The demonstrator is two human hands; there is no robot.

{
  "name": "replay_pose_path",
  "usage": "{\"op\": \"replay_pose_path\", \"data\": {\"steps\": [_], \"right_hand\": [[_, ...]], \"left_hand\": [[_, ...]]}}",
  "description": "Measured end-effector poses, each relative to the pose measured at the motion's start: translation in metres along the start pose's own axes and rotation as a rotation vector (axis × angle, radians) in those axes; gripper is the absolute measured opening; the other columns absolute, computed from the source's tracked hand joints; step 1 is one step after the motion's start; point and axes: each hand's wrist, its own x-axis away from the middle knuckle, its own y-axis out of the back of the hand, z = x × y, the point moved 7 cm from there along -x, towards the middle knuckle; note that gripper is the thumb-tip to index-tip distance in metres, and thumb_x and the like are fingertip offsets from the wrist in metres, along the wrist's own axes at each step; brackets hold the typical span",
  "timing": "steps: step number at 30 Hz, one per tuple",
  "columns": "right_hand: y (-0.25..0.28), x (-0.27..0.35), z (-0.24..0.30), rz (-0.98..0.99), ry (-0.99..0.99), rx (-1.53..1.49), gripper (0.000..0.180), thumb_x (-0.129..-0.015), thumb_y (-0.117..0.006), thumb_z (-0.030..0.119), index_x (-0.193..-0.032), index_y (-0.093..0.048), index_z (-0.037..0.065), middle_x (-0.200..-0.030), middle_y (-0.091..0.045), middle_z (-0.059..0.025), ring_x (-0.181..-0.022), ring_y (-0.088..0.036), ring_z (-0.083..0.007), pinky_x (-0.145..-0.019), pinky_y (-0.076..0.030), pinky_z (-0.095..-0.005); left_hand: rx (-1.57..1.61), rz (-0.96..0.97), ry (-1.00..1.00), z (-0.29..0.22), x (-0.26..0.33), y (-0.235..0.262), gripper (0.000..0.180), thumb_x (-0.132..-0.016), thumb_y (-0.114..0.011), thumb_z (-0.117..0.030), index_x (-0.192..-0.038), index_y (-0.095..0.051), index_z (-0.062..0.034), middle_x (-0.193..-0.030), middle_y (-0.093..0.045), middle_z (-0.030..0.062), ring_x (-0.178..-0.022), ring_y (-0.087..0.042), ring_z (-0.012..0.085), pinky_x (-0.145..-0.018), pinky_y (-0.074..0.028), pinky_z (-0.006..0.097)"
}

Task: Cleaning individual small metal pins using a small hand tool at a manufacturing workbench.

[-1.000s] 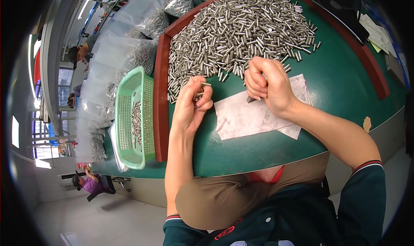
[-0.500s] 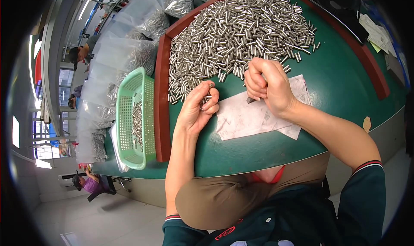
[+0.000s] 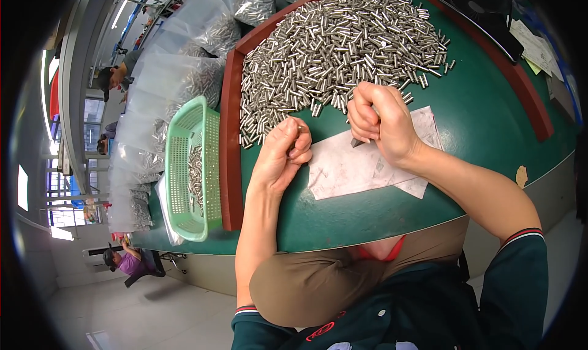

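My left hand [image 3: 282,154] is curled closed above the green table, beside the near left edge of a big heap of short silver metal pins [image 3: 343,43]. A bit of metal shows at its fingertips; the fingers cover the rest of what it holds. To the right, my right hand [image 3: 383,123] makes a fist over a stained white cloth [image 3: 361,169]. Below its curled fingers pokes the dark tip of a small tool [image 3: 356,143], whose kind I cannot make out.
A mint-green plastic basket [image 3: 211,209] with some pins stands left of a red-brown wooden rail [image 3: 231,166]. Clear bags of pins [image 3: 202,80] line the far left. A black fan [image 3: 481,0] and papers [image 3: 536,46] lie at the back right. Other people sit at the left.
The fingers of my left hand have curled tighter, covering metal pins that showed in its grip before. My right hand has stayed nearly still.
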Motion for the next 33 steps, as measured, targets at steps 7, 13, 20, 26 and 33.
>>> {"op": "replay_pose_path", "data": {"steps": [7,13,20,26,33], "right_hand": [[0.001,-0.001,-0.002,-0.007,-0.007,-0.001,0.039,-0.088,-0.031,0.024,-0.051,-0.027,0.011,-0.043,-0.027,0.0015,-0.038,-0.022,-0.0069,-0.039,-0.023,-0.0224],[0.002,0.001,0.002,-0.017,0.053,-0.030,0.038,-0.087,-0.030,0.024,-0.052,-0.027,0.011,-0.043,-0.026,0.0011,-0.039,-0.021,-0.0077,-0.040,-0.022,-0.0229],[0.001,0.003,-0.003,-0.031,0.041,-0.083,0.038,-0.087,-0.027,0.025,-0.052,-0.026,0.011,-0.043,-0.025,0.0008,-0.039,-0.020,-0.0080,-0.040,-0.021,-0.0230],[-0.001,0.002,-0.009,-0.038,0.022,-0.100,0.038,-0.087,-0.028,0.025,-0.051,-0.026,0.011,-0.043,-0.025,0.0011,-0.039,-0.019,-0.0081,-0.040,-0.020,-0.0231],[-0.001,0.004,-0.006,-0.073,0.018,-0.123,0.039,-0.087,-0.029,0.026,-0.051,-0.026,0.011,-0.043,-0.024,0.0014,-0.039,-0.019,-0.0080,-0.040,-0.019,-0.0231]], "left_hand": [[-1.166,-0.111,-0.364,-0.004,0.010,-0.049,0.008,-0.073,-0.064,-0.005,-0.079,-0.063,0.0008,-0.061,-0.057,0.0039,-0.052,-0.047,0.0071,-0.047,-0.037,0.022],[-1.371,-0.136,-0.494,-0.006,0.020,-0.053,0.014,-0.073,-0.062,-0.007,-0.085,-0.059,0.0001,-0.064,-0.058,0.0134,-0.053,-0.055,0.0237,-0.049,-0.042,0.032],[-1.525,-0.036,-0.517,0.002,0.020,-0.054,0.012,-0.073,-0.061,-0.005,-0.077,-0.050,-0.0009,-0.061,-0.056,0.0142,-0.053,-0.054,0.0300,-0.048,-0.042,0.036],[-1.477,-0.100,-0.531,-0.001,0.021,-0.054,0.012,-0.071,-0.063,-0.004,-0.069,-0.052,-0.0005,-0.058,-0.056,0.0131,-0.050,-0.054,0.0272,-0.045,-0.041,0.033],[-1.464,-0.132,-0.527,-0.001,0.021,-0.054,0.013,-0.070,-0.064,-0.003,-0.068,-0.052,0.0006,-0.059,-0.057,0.0133,-0.051,-0.056,0.0263,-0.045,-0.043,0.033]]}}
